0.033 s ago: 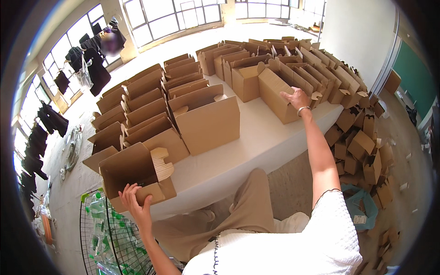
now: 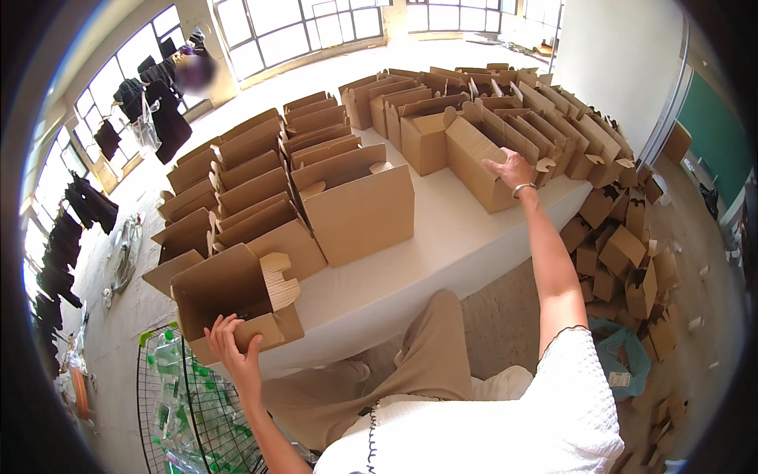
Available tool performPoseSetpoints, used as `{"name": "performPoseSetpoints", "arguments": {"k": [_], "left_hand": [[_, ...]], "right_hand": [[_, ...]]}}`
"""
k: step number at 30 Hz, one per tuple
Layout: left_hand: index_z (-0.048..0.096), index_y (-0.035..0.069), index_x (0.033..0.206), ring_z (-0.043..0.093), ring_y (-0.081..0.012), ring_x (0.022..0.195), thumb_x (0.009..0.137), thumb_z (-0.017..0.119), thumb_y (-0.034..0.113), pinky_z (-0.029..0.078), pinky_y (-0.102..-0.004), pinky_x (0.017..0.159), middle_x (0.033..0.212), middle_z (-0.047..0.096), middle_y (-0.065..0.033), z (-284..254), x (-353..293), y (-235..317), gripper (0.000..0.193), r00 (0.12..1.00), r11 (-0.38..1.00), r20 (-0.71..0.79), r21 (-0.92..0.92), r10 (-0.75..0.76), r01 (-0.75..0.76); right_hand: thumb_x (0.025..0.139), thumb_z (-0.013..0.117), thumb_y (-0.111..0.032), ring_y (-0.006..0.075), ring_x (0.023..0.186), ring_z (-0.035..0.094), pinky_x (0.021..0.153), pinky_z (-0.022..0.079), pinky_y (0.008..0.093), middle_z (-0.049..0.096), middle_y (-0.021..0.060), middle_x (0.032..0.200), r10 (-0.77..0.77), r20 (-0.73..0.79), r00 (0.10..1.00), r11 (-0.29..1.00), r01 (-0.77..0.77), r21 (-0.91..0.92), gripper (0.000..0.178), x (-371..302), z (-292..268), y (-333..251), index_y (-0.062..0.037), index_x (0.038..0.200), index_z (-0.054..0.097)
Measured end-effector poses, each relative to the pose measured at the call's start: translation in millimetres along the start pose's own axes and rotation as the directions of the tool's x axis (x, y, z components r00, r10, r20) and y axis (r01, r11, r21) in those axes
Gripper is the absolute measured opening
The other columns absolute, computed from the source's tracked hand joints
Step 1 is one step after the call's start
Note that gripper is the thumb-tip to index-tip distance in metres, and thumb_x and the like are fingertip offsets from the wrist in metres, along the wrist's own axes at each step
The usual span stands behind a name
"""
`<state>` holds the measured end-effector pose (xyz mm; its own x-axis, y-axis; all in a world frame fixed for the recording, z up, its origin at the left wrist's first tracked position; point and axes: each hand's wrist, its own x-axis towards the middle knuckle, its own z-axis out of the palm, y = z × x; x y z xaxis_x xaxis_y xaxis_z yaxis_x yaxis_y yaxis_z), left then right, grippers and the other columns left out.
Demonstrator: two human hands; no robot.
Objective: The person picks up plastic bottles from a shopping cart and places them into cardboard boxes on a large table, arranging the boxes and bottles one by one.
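An open brown cardboard box (image 2: 219, 283) stands at the near left corner of the table, its flaps spread. My left hand (image 2: 239, 357) grips the near wall of this box, fingers over the rim and thumb to the right. Farther off to the right, my right hand (image 2: 515, 172) is closed on the top edge of another cardboard box (image 2: 476, 164). That box is at the front of a dense group of open boxes. Between my hands, a larger open box (image 2: 359, 215) ends a left-hand row, touched by neither hand.
A pale cover lies over the table (image 2: 442, 225). Rows of open boxes (image 2: 257, 189) fill its left side. Below left is a wire basket (image 2: 189, 395) with green-capped plastic bottles. Loose boxes (image 2: 620, 249) and a blue bag (image 2: 624, 359) lie on the floor at right. Dark clothes (image 2: 162, 118) hang by the windows.
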<state>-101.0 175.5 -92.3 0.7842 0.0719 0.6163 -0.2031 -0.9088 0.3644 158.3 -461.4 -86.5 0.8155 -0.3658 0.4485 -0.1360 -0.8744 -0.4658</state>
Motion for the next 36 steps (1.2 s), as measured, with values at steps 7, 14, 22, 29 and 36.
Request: {"name": "performPoseSetpoints", "arguments": {"k": [7, 14, 22, 29, 36], "left_hand": [[0.057, 0.009, 0.114, 0.045, -0.0317, 0.131, 0.088, 0.067, 0.041, 0.015, -0.0518, 0.121, 0.123, 0.058, -0.0082, -1, -1, -7, 0.043, 0.999, 0.999, -0.023, 0.011, 0.040, -0.040], [0.057, 0.009, 0.115, 0.046, -0.0315, 0.131, 0.085, 0.070, 0.037, 0.018, -0.0510, 0.120, 0.124, 0.059, -0.0083, -6, -10, -13, 0.043, 0.997, 0.999, -0.054, 0.023, 0.046, -0.045], [0.057, 0.009, 0.127, 0.043, -0.0305, 0.134, 0.084, 0.070, 0.036, 0.017, -0.0494, 0.122, 0.131, 0.056, -0.0091, -23, -13, -14, 0.053, 0.999, 1.000, 0.053, -0.002, -0.011, 0.011], [0.044, 0.016, 0.146, 0.031, -0.0285, 0.141, 0.063, 0.087, 0.033, 0.013, -0.0491, 0.124, 0.144, 0.043, -0.0078, -45, -7, -11, 0.095, 0.974, 0.999, 0.223, 0.000, 0.041, -0.042], [0.044, 0.019, 0.142, 0.039, -0.0249, 0.134, 0.061, 0.090, 0.027, 0.016, -0.0471, 0.124, 0.132, 0.047, -0.0049, -28, -10, -21, 0.094, 0.988, 0.998, 0.143, 0.029, 0.054, -0.059]], "right_hand": [[0.070, 0.082, -0.045, 0.0312, 0.085, 0.071, 0.078, 0.056, 0.0397, 0.074, 0.0162, 0.094, -0.164, 0.241, 0.957, 0.984, 0.140, 0.112, 0.058, -29, -23, -16, -0.0011, 0.106, 0.072], [0.081, 0.073, -0.032, 0.0303, 0.086, 0.069, 0.077, 0.052, 0.0385, 0.072, 0.0159, 0.099, -0.259, 0.242, 0.935, 0.965, 0.241, 0.102, 0.039, -39, -52, -13, -0.0003, 0.103, 0.072], [0.090, 0.067, -0.018, 0.0282, 0.086, 0.065, 0.080, 0.049, 0.0357, 0.069, 0.0143, 0.097, -0.409, -0.058, 0.911, 0.895, 0.413, 0.170, 0.026, -133, -138, -126, 0.0046, 0.103, 0.068], [0.095, 0.066, -0.011, 0.0158, 0.101, 0.061, 0.090, 0.047, 0.0294, 0.067, 0.0077, 0.114, -0.523, -0.206, 0.827, 0.733, 0.559, 0.387, 0.026, -164, -190, -238, 0.0048, 0.115, 0.065], [0.092, 0.068, -0.016, 0.0077, 0.082, 0.058, 0.076, 0.048, 0.0242, 0.070, 0.0017, 0.096, -0.684, 0.040, 0.728, 0.597, 0.528, 0.605, 0.030, -120, -127, -393, 0.0048, 0.114, 0.067]]}}
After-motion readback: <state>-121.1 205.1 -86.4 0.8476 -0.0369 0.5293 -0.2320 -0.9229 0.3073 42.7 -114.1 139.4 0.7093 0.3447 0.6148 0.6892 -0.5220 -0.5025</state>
